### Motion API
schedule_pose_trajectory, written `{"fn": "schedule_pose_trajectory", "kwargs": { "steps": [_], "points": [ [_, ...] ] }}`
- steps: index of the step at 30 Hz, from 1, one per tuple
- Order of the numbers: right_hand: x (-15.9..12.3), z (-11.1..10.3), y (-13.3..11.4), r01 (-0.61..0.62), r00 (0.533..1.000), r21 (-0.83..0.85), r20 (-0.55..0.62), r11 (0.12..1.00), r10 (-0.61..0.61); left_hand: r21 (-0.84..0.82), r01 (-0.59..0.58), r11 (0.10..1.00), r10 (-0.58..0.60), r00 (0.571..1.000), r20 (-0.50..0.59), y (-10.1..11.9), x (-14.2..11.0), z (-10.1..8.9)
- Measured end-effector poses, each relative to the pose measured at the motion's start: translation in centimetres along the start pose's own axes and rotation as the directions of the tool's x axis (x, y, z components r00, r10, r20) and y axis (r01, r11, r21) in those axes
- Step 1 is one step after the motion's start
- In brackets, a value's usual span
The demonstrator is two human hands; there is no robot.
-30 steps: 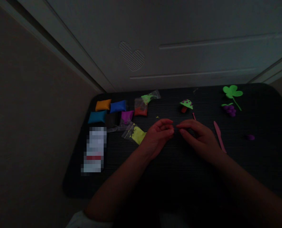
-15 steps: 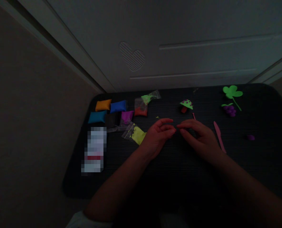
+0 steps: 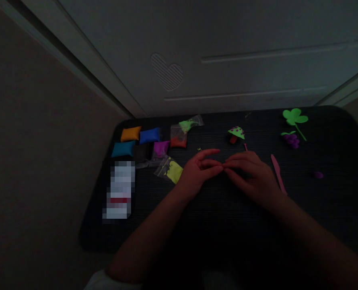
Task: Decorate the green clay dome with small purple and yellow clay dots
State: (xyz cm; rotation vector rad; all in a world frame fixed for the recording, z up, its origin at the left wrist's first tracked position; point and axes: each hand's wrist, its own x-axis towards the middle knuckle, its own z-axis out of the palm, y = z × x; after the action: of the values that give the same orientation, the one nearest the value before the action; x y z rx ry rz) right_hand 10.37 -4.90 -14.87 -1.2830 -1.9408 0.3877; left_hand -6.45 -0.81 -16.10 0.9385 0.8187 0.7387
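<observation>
My left hand [image 3: 201, 169] and my right hand [image 3: 249, 171] meet fingertip to fingertip over the middle of the dark table [image 3: 179, 229]. Thumb and fingers are pinched on both sides; anything between them is too small or dark to make out. Just left of my left hand lies an open bag of yellow clay [image 3: 174, 172], partly covered by the wrist. Beyond my right hand stands a clay mushroom [image 3: 236, 133] with a green, purple-dotted cap and red stem. A pink plastic knife [image 3: 278, 173] lies right of that hand, and a thin pink tool [image 3: 245, 147] pokes out behind it.
Several clay bags, among them orange [image 3: 131, 133], blue [image 3: 149, 135] and red [image 3: 178, 139], lie at the back left. A blurred-out item [image 3: 121, 189] is in front of them. On the right are a green clay clover [image 3: 295, 117], purple clay grapes [image 3: 291, 140] and a purple lump [image 3: 318, 175].
My right hand's fingertips have closed in on the left hand's, so they now touch. The things on the table have stayed put.
</observation>
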Motion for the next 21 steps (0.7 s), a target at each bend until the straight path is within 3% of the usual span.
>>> {"fn": "schedule_pose_trajectory", "kwargs": {
  "steps": [5,8,14,17,21],
  "points": [
    [0.1,-0.1,0.2,0.016,1.000,-0.055,0.006,0.998,-0.016,0.262,-0.083,0.961,0.091,0.996,-0.017,0.2,0.0,-0.1],
    [0.1,-0.3,0.0,-0.025,1.000,-0.071,-0.010,0.997,0.025,0.459,-0.161,0.874,0.197,0.980,-0.032,0.3,0.0,-0.1],
    [0.1,-0.3,0.1,-0.191,0.973,-0.118,-0.153,0.975,0.172,0.845,-0.247,0.474,0.423,0.906,0.027,-0.1,-0.5,0.3],
    [0.1,-0.2,0.3,-0.231,0.960,-0.118,-0.188,0.966,0.207,0.929,-0.223,0.296,0.452,0.889,0.069,-0.5,-0.7,0.6],
    [0.1,0.0,0.2,-0.245,0.955,-0.103,-0.197,0.964,0.221,0.971,-0.197,0.139,0.449,0.886,0.116,-0.9,-0.7,1.1]
  ]
}}
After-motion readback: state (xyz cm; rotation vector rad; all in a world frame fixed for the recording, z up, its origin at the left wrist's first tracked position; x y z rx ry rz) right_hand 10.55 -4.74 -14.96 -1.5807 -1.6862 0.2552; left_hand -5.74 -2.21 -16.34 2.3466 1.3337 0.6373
